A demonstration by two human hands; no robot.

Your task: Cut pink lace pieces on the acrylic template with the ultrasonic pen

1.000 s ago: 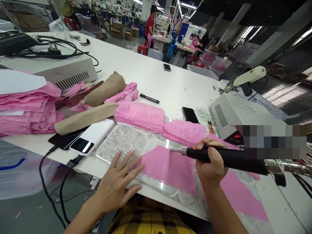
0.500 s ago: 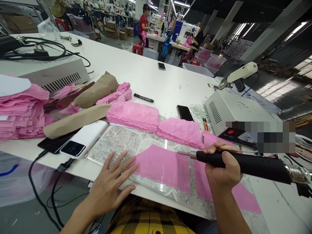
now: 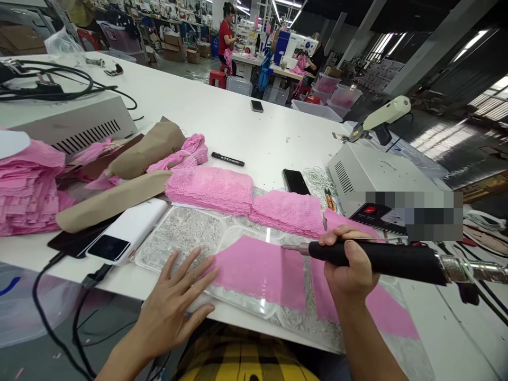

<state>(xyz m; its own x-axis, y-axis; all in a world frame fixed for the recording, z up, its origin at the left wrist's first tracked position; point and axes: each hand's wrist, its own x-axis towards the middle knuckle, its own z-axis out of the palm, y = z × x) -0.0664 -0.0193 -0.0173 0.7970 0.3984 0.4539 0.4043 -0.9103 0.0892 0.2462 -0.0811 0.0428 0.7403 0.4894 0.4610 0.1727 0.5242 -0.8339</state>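
My left hand (image 3: 177,296) lies flat with fingers spread, its fingertips on the left edge of a pink fabric panel (image 3: 254,275). The panel rests on a clear sheet with a grey mottled pattern (image 3: 186,230). My right hand (image 3: 351,259) is wrapped round a thick black-handled corded tool (image 3: 400,259). Its slim metal tip meets the panel's upper edge, near a darker pink strip at the right. Behind the handle shows a thin metal piece; whether I hold it too is unclear. Another pink panel (image 3: 323,286) lies partly under my right forearm.
Stacked pink lace pieces (image 3: 210,190) sit behind the panel. A white power bank (image 3: 127,233) and taller pink pile (image 3: 27,190) are left. A marker (image 3: 228,159), phone (image 3: 296,181) and grey vented box (image 3: 381,174) stand farther back. People work at sewing machines beyond.
The whole view has shifted slightly, so things appear farther left. The tool's handle has tilted a little; its tip stays at the panel's upper edge and my left hand stays flat.
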